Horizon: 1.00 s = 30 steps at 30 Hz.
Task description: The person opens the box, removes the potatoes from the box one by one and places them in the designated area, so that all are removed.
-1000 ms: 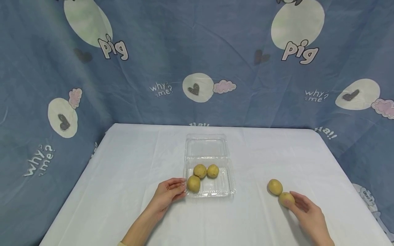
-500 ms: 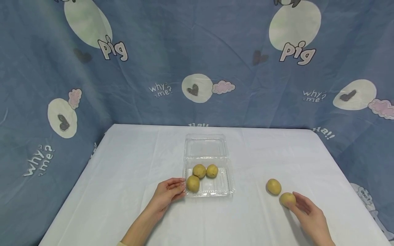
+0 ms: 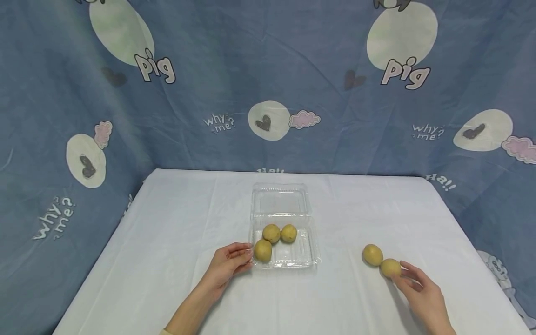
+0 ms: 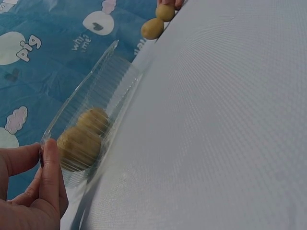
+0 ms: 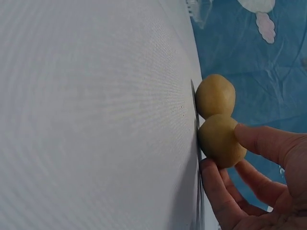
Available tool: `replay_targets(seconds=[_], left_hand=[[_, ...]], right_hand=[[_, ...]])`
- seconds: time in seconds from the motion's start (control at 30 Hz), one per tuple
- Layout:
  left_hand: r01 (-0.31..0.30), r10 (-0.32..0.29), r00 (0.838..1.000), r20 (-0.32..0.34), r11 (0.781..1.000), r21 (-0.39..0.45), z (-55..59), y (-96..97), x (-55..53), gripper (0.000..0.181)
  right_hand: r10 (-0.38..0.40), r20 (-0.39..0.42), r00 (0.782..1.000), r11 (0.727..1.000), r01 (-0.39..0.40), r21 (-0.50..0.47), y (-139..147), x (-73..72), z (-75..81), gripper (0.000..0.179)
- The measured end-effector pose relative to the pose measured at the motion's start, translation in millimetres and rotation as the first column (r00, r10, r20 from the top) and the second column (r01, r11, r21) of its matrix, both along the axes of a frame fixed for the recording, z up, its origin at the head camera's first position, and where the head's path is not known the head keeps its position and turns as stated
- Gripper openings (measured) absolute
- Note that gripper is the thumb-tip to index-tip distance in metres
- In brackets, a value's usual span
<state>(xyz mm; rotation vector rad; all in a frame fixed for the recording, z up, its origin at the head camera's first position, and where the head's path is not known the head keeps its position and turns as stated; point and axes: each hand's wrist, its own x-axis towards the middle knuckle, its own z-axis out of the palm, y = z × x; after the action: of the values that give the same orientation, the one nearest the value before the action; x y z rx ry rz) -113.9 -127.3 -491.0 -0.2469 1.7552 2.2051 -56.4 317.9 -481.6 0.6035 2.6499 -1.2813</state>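
One potato (image 5: 221, 141) in right-hand fingers (image 5: 218, 190)

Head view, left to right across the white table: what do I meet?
Left hand → clear open container → farther loose yellow round item → nearer loose yellow round item → right hand.

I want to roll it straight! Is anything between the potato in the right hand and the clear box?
Yes: a second potato sits right beside the first potato, toward the clear box. Past that, only white cloth shows before the box.
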Motion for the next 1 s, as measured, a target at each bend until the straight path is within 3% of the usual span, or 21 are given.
replay_targets(seconds=[0.7, 0.9, 1.0], left_hand=[[0.005, -0.005, 1.0, 0.0, 1.0, 0.001, -0.6, 0.8, -0.1, 0.039], [-0.003, 0.003, 1.0, 0.002, 1.0, -0.003, -0.7, 0.8, -1.0, 0.038], [-0.009, 0.009, 1.0, 0.0, 1.0, -0.007, -1.1, 0.4, -1.5, 0.037]], right_hand=[[-0.044, 0.124, 0.991, 0.999, 0.047, -0.015, 11, 2.6, -5.9, 0.103], [-0.122, 0.098, 0.988, 0.991, 0.127, -0.043, 17, 12.9, -16.1, 0.092], [-0.175, 0.124, 0.977, 0.979, 0.186, -0.083, 19, 15.9, -22.7, 0.088]])
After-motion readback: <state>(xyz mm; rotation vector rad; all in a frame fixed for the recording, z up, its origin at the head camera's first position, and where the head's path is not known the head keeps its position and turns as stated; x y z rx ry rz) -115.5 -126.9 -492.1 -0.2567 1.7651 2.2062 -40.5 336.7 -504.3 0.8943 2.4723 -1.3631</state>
